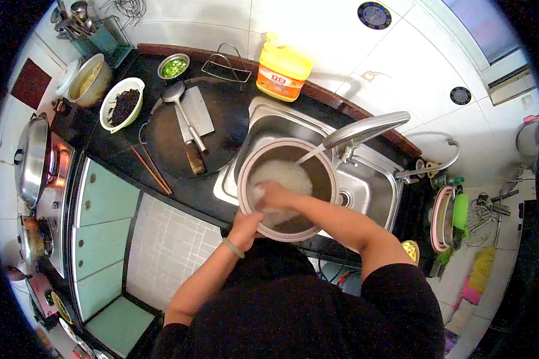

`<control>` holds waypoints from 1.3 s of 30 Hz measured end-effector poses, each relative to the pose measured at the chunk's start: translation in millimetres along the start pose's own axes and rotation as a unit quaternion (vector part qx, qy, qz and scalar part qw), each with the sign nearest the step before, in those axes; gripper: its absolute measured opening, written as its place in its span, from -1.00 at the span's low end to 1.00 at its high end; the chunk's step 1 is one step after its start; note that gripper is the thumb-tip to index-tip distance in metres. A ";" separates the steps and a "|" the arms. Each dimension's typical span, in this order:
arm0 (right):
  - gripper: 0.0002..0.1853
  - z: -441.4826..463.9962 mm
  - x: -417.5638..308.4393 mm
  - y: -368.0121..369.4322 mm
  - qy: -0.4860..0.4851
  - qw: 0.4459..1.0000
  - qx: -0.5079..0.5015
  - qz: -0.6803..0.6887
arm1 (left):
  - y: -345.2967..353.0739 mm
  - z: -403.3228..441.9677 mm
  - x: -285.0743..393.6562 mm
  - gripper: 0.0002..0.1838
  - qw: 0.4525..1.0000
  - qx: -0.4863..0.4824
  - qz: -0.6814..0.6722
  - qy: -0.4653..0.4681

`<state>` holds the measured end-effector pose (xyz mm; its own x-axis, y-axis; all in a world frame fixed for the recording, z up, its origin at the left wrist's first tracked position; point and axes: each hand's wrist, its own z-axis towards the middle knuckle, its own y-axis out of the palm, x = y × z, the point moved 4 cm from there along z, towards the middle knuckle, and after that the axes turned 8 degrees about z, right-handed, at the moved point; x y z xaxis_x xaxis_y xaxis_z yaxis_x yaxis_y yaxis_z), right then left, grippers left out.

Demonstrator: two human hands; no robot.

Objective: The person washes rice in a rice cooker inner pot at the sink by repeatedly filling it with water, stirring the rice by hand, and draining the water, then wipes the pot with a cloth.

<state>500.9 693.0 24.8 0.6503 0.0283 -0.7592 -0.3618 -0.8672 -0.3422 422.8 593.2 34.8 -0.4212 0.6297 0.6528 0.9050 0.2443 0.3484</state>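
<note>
Pot (325, 182), one, round, pale pinkish rim, metallic inside: over the left-hand basin of the sink (382, 200), close against my front; whether its base rests there, I cannot tell.

Cloudy white water (290, 172), one quantity: inside the pot.

My left hand (244, 228), one, band at the wrist: fingers clamped on the near left part of the pot's rim.

My right hand (274, 196), one, blurred: reaching down inside the pot, at the cloudy water; whether its fingers are apart or together, I cannot tell.

Faucet (371, 127), one, metal: spout above the pot's far side, a stream running down into it.

Table (117, 147), one, black, left of the sink, bearing:
— Cutting board (230, 122), round, dark.
— Cleaver (199, 112), wooden handle, lying on the board.
— Ladle (173, 92), metal, lying partly across the cleaver.
— Chopsticks (147, 164), one pair, near the front edge beside the board.
— Colander (140, 88), pale, with dark food inside.
— Small bowl (187, 60), metal, with chopped greens.
— Wire rack (226, 69), behind the board.

Jug (282, 70), yellow, orange label: upright behind the sink.
</note>
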 end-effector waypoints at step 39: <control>-0.62 -1.4 7.5 -27.7 0.117 0.982 0.148 0.027 | 4.9 -10.5 8.3 -0.60 0.999 0.032 0.001 -0.014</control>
<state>516.7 716.6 29.3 0.7482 -0.1596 -0.6440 -0.5558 -0.6809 -0.4770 423.1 591.9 48.9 -0.4186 0.6498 0.6344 0.9081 0.2899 0.3023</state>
